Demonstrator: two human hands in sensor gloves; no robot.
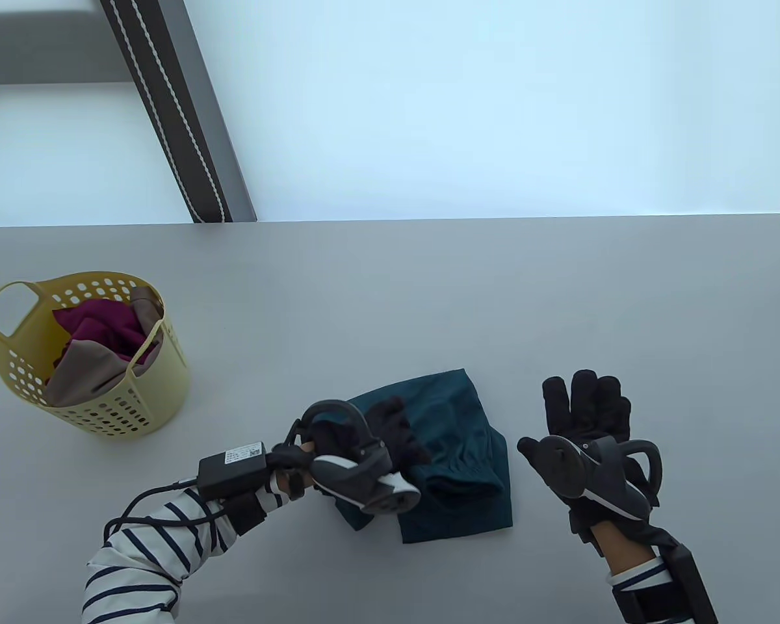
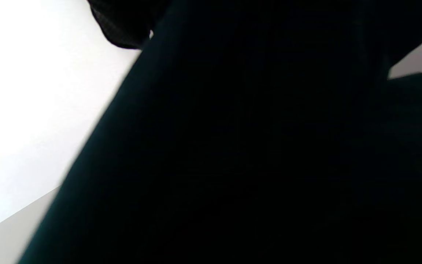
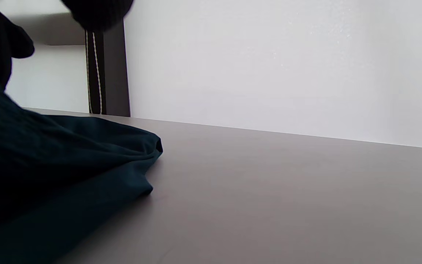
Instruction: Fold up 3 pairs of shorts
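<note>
1. The teal shorts [image 1: 458, 455] lie partly folded on the grey counter [image 1: 390, 292], near its front edge.
2. The left hand [image 1: 390, 432] grips a raised fold of the shorts.
3. The right hand [image 1: 585, 416] hovers just right of them, fingers straight, holding nothing.
4. A yellow basket [image 1: 97, 403] at the left holds maroon and taupe garments.

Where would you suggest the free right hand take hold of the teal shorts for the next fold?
Probably the bare near-right corner of the teal shorts, from the right: it lies flat and nearest the open right hand, while the left hand covers the left part.
</note>
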